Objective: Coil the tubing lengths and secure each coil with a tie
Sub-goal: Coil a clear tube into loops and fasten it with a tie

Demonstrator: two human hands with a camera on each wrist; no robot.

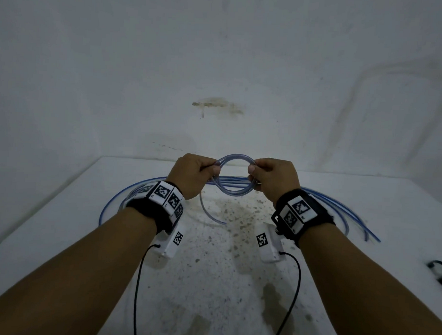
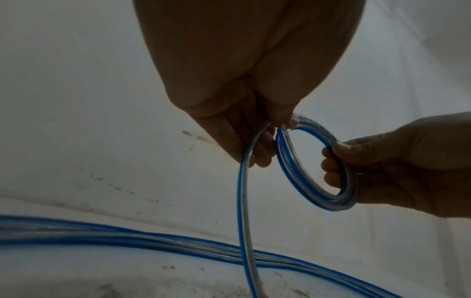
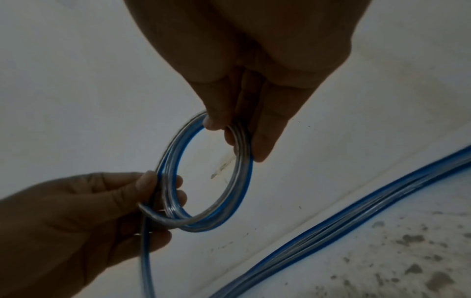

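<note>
A small coil of clear blue-striped tubing is held up above the tabletop. The left hand and right hand pinch its two sides. More tubing lengths lie below.

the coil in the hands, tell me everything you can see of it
The coil is a small round ring of a few stacked turns of clear, flexible-looking tubing with a blue stripe. It is held upright in the air above the table, untied. The left hand pinches its left side, the right hand its right, fingers hooked through the ring. A loose tail hangs from the left hand's grip toward the table.
</note>
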